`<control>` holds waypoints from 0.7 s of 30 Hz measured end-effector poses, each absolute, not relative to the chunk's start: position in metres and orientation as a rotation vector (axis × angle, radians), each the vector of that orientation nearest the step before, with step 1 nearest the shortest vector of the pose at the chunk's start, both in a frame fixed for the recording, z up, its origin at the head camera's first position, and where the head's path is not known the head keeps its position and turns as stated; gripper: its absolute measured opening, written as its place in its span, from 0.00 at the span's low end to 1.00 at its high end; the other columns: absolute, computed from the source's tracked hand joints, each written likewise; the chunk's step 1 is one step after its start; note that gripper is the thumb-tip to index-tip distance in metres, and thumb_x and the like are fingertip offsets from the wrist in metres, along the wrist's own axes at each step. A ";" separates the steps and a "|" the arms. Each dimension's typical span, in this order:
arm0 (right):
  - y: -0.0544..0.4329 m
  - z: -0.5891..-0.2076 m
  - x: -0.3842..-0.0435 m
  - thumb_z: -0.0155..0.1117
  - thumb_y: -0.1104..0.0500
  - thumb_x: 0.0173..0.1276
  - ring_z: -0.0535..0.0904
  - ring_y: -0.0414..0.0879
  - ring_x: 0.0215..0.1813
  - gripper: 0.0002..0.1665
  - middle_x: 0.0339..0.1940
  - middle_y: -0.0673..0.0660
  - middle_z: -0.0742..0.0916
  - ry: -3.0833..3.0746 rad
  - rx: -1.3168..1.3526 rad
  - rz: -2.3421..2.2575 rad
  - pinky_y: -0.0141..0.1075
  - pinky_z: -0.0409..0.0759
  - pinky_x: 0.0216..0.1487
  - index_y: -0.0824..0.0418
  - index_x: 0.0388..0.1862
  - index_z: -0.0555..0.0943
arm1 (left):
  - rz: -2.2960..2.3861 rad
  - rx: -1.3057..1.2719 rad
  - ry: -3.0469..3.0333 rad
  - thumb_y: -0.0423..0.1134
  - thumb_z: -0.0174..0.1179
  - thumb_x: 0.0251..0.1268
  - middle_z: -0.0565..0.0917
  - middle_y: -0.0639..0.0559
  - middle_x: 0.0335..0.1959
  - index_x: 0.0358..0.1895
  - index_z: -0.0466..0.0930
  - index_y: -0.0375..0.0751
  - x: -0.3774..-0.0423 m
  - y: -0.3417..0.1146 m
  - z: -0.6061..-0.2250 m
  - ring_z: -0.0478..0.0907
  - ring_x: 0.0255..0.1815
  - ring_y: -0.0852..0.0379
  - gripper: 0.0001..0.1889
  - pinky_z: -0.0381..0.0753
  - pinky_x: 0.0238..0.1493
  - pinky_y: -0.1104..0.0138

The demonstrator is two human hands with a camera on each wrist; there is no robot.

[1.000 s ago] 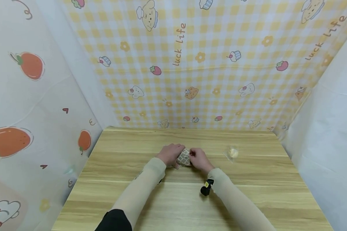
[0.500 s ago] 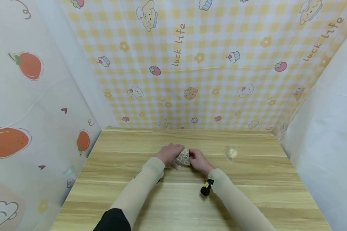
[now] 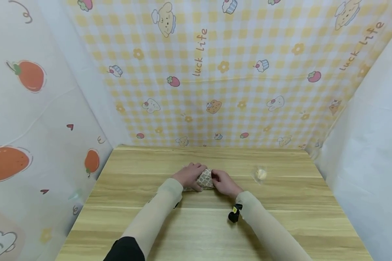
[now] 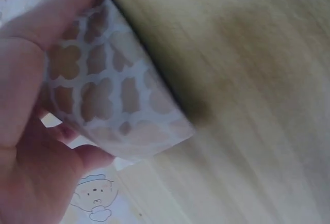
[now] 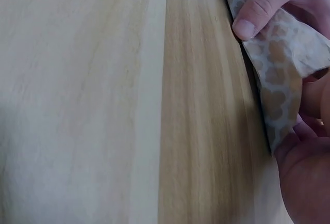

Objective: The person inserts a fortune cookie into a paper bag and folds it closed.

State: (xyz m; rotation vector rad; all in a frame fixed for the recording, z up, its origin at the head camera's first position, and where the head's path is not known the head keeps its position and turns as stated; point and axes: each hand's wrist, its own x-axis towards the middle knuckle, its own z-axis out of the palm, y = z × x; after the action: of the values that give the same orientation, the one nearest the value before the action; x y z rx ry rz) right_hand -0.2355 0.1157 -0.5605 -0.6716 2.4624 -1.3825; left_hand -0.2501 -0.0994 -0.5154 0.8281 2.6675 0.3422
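A flat, paper-like pouch (image 3: 204, 179) in grey-beige with a white lattice pattern lies on the table between both hands. My left hand (image 3: 190, 176) holds it from the left, thumb on the near side and fingers over the far side. In the right wrist view the left thumb (image 5: 247, 25) presses on the pouch's patterned face. At the pouch's right end, my right hand (image 3: 226, 183) has its fingers curled at the edge. Close up, that end gapes, and the right fingers (image 5: 312, 100) reach into its fold; their tips are hidden.
A small clear plastic bag (image 3: 259, 174) with a cream-coloured thing in it lies to the right on the wooden table (image 3: 196, 232). A yellow checked cloth (image 3: 228, 90) hangs behind the table, with white printed sheets (image 3: 52, 119) at the sides.
The whole view shifts slightly as the head moves. Both hands stay at the pouch, and the right fingers move only a little at its right end.
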 end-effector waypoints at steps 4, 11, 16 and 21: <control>0.116 -0.562 -0.236 0.56 0.71 0.78 0.84 0.54 0.61 0.18 0.60 0.62 0.87 2.399 -0.667 -1.399 0.46 0.83 0.61 0.67 0.63 0.81 | 0.404 0.836 2.656 0.53 0.80 0.57 0.72 0.48 0.72 0.76 0.65 0.52 -0.251 -0.102 -0.523 0.67 0.72 0.42 0.45 0.63 0.76 0.37; 0.117 -0.563 -0.239 0.56 0.72 0.77 0.83 0.56 0.64 0.21 0.62 0.64 0.86 2.409 -0.727 -1.373 0.49 0.82 0.65 0.68 0.66 0.80 | 0.470 0.880 2.675 0.54 0.79 0.57 0.73 0.49 0.69 0.74 0.66 0.51 -0.253 -0.105 -0.535 0.67 0.71 0.44 0.43 0.60 0.77 0.37; 0.117 -0.563 -0.242 0.58 0.71 0.77 0.83 0.50 0.60 0.18 0.58 0.59 0.88 2.414 -0.737 -1.341 0.46 0.81 0.64 0.65 0.62 0.83 | 0.506 0.924 2.679 0.53 0.79 0.57 0.76 0.49 0.67 0.71 0.68 0.50 -0.253 -0.102 -0.535 0.69 0.68 0.45 0.41 0.58 0.78 0.36; 0.119 -0.564 -0.244 0.58 0.71 0.76 0.82 0.43 0.50 0.14 0.49 0.56 0.89 2.399 -0.736 -1.313 0.37 0.81 0.55 0.65 0.56 0.84 | 0.487 0.948 2.685 0.51 0.79 0.57 0.77 0.50 0.65 0.70 0.69 0.50 -0.253 -0.100 -0.534 0.71 0.68 0.47 0.39 0.59 0.77 0.36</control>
State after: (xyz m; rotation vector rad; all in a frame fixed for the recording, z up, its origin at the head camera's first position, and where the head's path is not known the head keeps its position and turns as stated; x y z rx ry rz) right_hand -0.2445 0.1186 -0.5636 -0.7356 2.3994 -1.3132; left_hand -0.2534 -0.0996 -0.5341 0.9481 2.6853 0.4871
